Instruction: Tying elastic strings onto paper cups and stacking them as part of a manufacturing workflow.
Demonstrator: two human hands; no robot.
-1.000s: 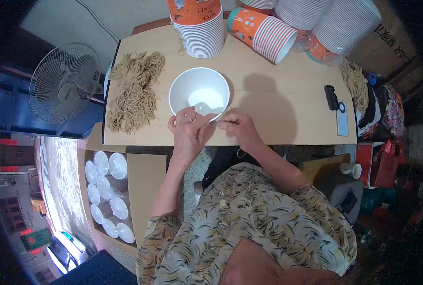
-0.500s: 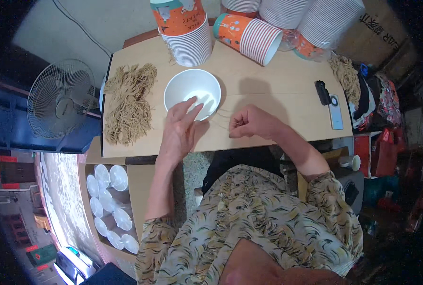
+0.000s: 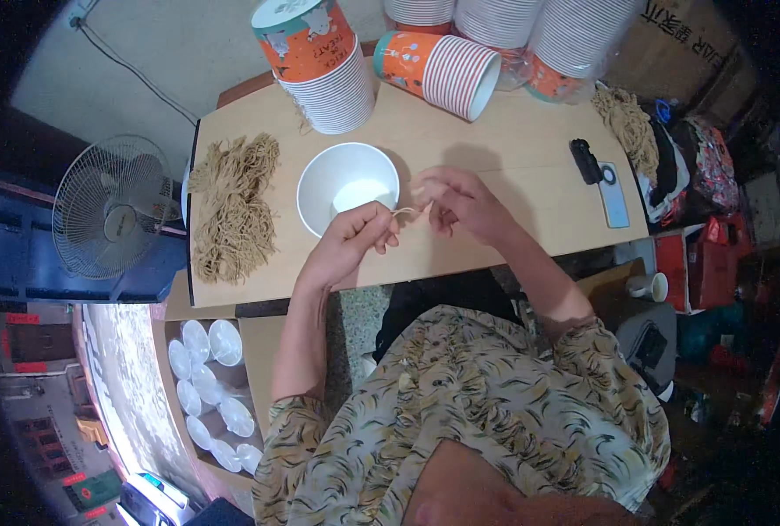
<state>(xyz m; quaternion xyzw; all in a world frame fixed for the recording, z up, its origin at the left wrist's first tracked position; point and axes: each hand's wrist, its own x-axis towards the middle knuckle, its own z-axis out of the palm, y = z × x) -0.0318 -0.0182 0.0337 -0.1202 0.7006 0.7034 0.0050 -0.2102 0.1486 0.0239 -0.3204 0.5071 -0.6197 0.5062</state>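
A thin beige cord (image 3: 404,210) runs in a small loop between my two hands, over the near part of the table. My left hand (image 3: 348,245) is closed on one part of it, thumb against the fingers. My right hand (image 3: 467,209) pinches the cord from the other side, fingertips close to the left ones. Just beyond my left hand stands a white paper tub (image 3: 327,175), mouth up, its near rim partly hidden by that hand. On the left lies a pile of beige cords (image 3: 234,210).
Nested orange-and-white paper tubs (image 3: 329,92) stand behind the white one; another stack (image 3: 438,74) lies on its side. A phone-like device (image 3: 615,200) and a black object (image 3: 585,161) sit at right. A fan (image 3: 120,210) and a box (image 3: 248,351) of clear cups flank the table's left.
My left hand has drawn back from the white tub's mouth and closed on the cord. My right hand has turned and opened from a fist into a pinch. The whole view has shifted slightly.
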